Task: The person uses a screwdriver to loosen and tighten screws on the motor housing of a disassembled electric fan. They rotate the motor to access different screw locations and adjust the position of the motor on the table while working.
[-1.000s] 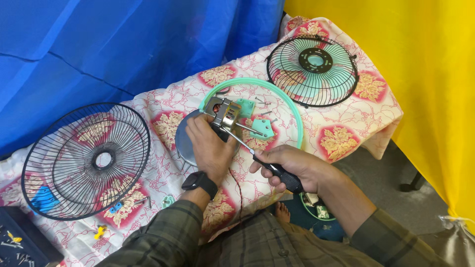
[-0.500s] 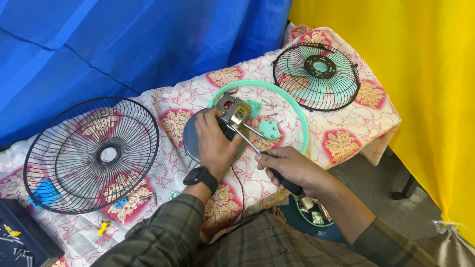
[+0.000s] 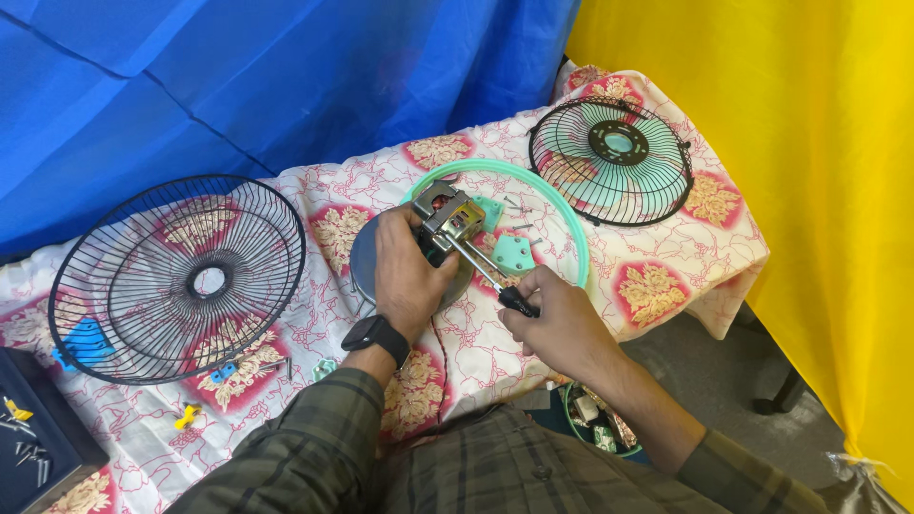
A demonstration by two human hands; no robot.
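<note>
My left hand (image 3: 407, 276) grips a small fan motor (image 3: 447, 215), a metal block with copper windings, above a round grey housing (image 3: 367, 262). My right hand (image 3: 562, 324) holds a black-handled screwdriver (image 3: 481, 269) whose shaft slants up to the motor. A black watch (image 3: 377, 336) sits on my left wrist. Just behind the motor a mint-green plastic ring (image 3: 562, 214) lies on the cloth, with mint plastic pieces (image 3: 514, 253) and loose screws (image 3: 514, 204) inside it.
A floral cloth (image 3: 657, 286) covers the table. A large black fan grille (image 3: 176, 278) lies at left and a second grille (image 3: 611, 160) at far right. A dark box (image 3: 38, 440) sits at the near-left corner. Blue and yellow curtains hang behind.
The camera has shifted so the table sits further right in view. My hands stay on the motor and screwdriver, the right hand drawn slightly closer to the motor.
</note>
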